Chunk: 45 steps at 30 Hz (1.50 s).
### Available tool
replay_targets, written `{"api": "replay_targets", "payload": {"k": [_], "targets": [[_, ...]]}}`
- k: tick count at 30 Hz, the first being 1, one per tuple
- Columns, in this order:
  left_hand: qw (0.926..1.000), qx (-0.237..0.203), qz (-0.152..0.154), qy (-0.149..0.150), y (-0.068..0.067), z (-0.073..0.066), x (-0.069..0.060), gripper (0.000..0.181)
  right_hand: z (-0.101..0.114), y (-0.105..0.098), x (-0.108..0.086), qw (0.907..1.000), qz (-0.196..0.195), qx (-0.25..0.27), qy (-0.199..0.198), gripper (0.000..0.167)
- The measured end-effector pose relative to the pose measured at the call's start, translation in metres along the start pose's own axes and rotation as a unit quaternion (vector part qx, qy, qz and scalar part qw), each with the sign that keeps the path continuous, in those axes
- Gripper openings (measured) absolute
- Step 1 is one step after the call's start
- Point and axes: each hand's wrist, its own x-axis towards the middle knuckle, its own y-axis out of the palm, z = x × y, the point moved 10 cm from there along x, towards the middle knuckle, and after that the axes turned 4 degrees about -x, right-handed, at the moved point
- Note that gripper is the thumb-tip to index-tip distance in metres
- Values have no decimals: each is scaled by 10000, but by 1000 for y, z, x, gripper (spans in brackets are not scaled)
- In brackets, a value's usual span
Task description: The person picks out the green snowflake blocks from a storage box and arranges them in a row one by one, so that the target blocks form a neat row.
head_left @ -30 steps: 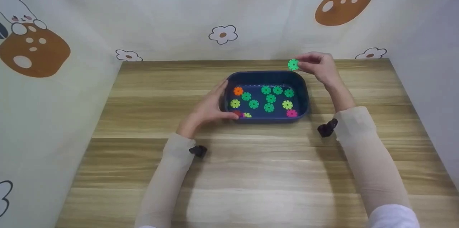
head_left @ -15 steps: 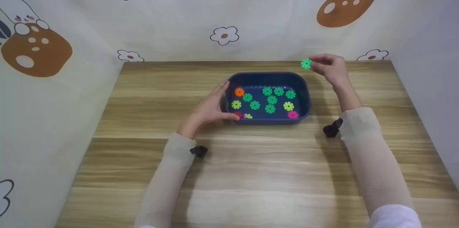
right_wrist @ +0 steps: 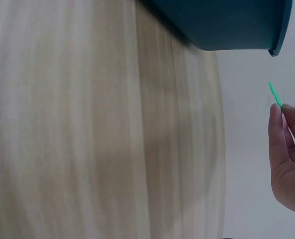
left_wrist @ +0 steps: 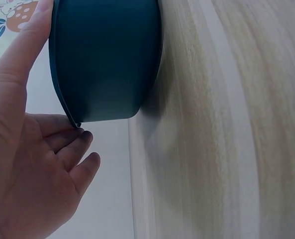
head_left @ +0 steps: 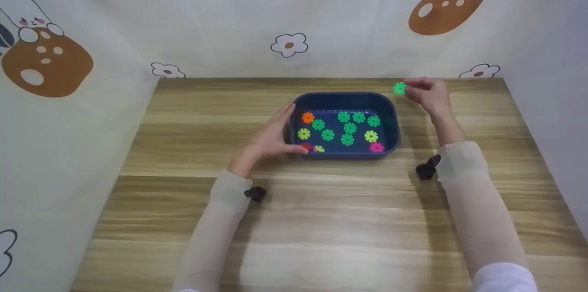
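A dark blue tray point(head_left: 340, 156) stands on the table with several notched discs inside: green point(head_left: 347, 139), yellow point(head_left: 371, 136), orange point(head_left: 308, 118) and pink point(head_left: 376, 147). The left hand point(head_left: 268, 138) grips the tray's left end, thumb over the near rim and fingers along the far-left corner; in the left wrist view this hand point(left_wrist: 43, 154) touches the rim of the tray point(left_wrist: 105, 59). Beyond the tray's back right corner, the right hand point(head_left: 432, 97) pinches a green disc point(head_left: 399, 88) between thumb and fingers. The right wrist view shows the disc point(right_wrist: 274, 93) edge-on above the hand point(right_wrist: 289, 159).
The wooden table point(head_left: 340, 218) reaches back to a cloth wall point(head_left: 220, 21) printed with rabbits and flowers. A pale wall point(head_left: 546, 76) rises along the right side. Small black devices sit at both wrists, the left point(head_left: 256, 193) and the right point(head_left: 428, 168).
The right hand has moved rightward with the green disc, away from the tray, then slightly nearer the viewer. The left hand keeps its grip on the tray.
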Motion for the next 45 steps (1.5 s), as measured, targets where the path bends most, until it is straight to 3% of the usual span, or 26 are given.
{"api": "replay_targets", "payload": {"k": [12,16,20,23,30,38,45], "targets": [[10000,94,-9,25,-1,0,0,124,-40,-14,11,9926,-248,-1087,482,36],[10000,38,0,10,0,0,-1,123,-48,-13,8,9971,-215,-234,687,32],[10000,22,12,-20,1,1,-1,123,-49,-10,2,9948,-121,595,822,31],[10000,-32,17,-47,1,2,-1,123,-47,-9,-1,9948,-56,590,833,32],[9998,-144,4,-114,1,3,-2,123,-57,-12,5,9951,-137,-39,975,39],[9999,54,6,124,1,0,0,123,-57,-17,2,9944,-196,9,1036,42],[10000,-25,27,37,1,2,0,123,-55,-18,2,9931,-170,30,1159,43]]}}
